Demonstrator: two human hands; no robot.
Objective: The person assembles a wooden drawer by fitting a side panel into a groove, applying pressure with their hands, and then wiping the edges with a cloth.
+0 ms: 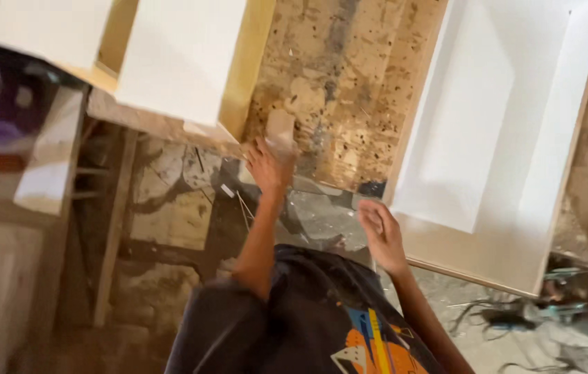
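Right hand [382,235] nearest, raised over near bench edge, fingers loosely curled, empty, just beside corner of white framed panel [495,138]. Panel lies flat on bench, right side; looks stiff, broad, awkward for one hand; best gripped along wooden edges. Left hand [268,165] farther, at small pale block [281,130] on stained bench [349,83]; blurred, grip unclear. White box cabinet [169,55] crowds far left. Cables [515,322] on floor, right.
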